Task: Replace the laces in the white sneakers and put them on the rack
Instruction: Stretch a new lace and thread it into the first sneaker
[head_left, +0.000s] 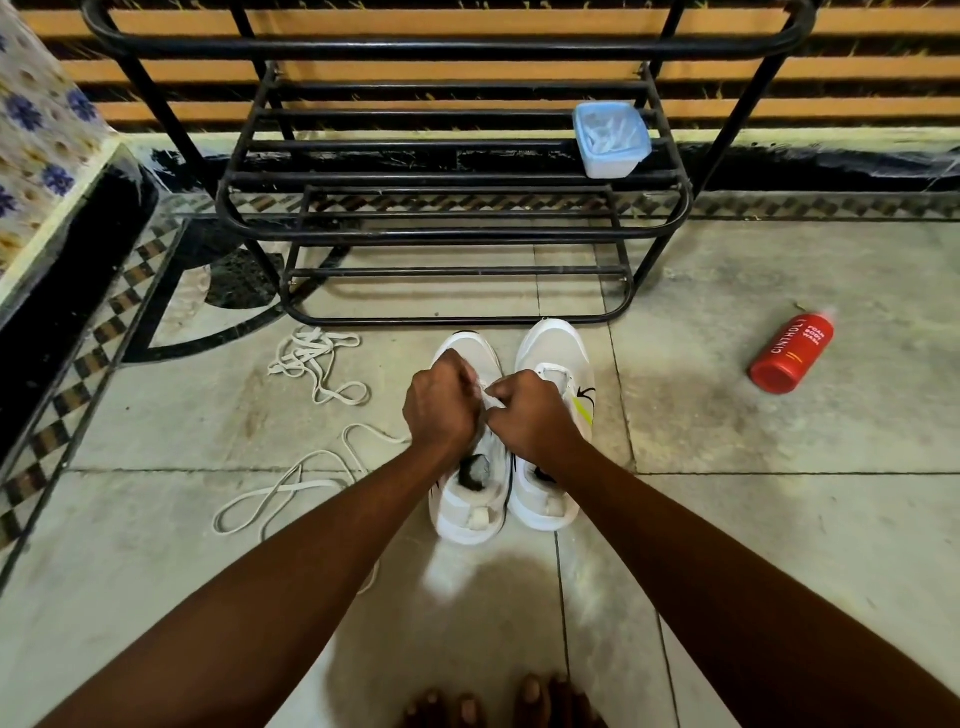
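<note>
Two white sneakers (511, 431) are standing side by side on the tiled floor (779, 519), toes pointing far, just near of the black rack (447, 176). Both hands are working over the left sneaker's eyelets. The left hand (441, 402) is curling its fingers tight, apparently gripping a lace, though the lace there is hidden. The right hand (524, 413) is pinching a white lace (491, 401) beside it. Loose laces (317, 364) are lying on the floor to the left. A blue tub (612, 139) is sitting on the rack's right side. A red bottle (792, 353) is lying far right.
</note>
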